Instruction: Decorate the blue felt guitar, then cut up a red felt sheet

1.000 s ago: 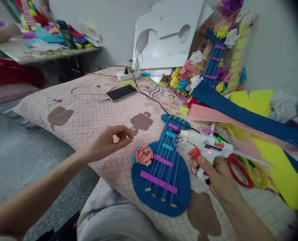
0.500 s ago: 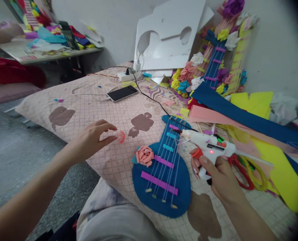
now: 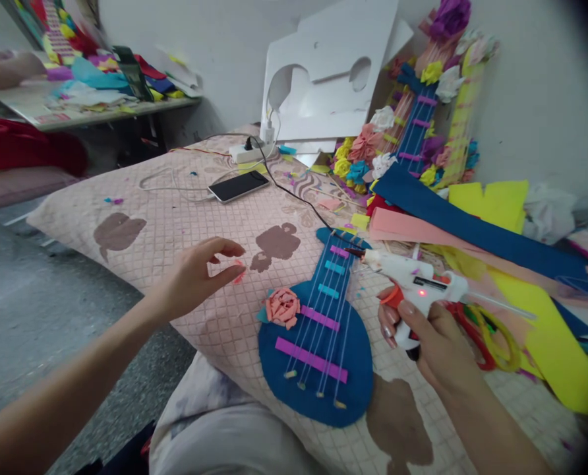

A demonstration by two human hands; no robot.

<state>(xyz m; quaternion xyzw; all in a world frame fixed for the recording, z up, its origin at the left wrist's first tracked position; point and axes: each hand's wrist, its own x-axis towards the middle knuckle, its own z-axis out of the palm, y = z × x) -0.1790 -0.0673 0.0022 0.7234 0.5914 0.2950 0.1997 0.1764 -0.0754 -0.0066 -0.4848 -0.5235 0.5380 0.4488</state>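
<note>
A blue felt guitar (image 3: 318, 330) with white strings, purple and cyan bars and a pink felt rose (image 3: 281, 307) lies on the pink quilted cushion (image 3: 175, 224) in front of me. My right hand (image 3: 432, 340) grips a white glue gun (image 3: 412, 280), nozzle pointing left over the guitar's neck, red light on. My left hand (image 3: 200, 274) hovers left of the guitar, fingers loosely curled around a small red-pink piece (image 3: 238, 272) at its fingertips; whether they grip it is unclear.
A phone (image 3: 238, 185) and a power strip (image 3: 248, 152) with cables lie further back. Felt sheets (image 3: 472, 224), red scissors (image 3: 476, 330) and a flower-covered guitar (image 3: 412, 125) crowd the right. White cardboard (image 3: 323, 79) leans on the wall. A cluttered table (image 3: 76, 99) stands far left.
My left hand moved left from the rose, opened near a small red-pink piece, then drifted slightly right. The glue gun lifted a little.
</note>
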